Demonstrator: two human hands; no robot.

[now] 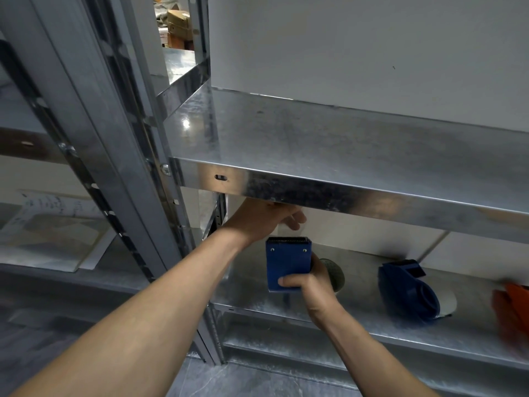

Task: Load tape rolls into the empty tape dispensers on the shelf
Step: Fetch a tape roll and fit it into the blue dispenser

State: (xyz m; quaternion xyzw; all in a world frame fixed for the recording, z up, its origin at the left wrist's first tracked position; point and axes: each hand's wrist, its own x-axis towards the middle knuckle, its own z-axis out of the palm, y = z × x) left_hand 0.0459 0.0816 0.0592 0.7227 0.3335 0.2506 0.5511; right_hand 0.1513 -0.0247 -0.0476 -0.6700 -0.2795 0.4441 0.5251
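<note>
Blue dispenser (287, 265), second blue dispenser (406, 293), one tape strip (286, 230)

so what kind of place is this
Probably a storeroom or warehouse: galvanised metal shelving, cardboard boxes stacked in the background, and a blue tape dispenser lying on a shelf.

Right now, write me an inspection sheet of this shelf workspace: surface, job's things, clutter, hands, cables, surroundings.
Surface: metal shelf, shiny.
Job's things: held dispenser, blue, toothed edge up; second dispenser, blue, lying on the shelf with a pale roll in it; grey roll partly hidden behind the right hand.
Clutter: orange object, blurred, at the right edge.
Hands: right hand grips the held dispenser; left hand seems to pinch a clear tape strip above it.
Cables: nothing seen.
Surroundings: papers on the left shelf; cardboard boxes beyond.
</note>
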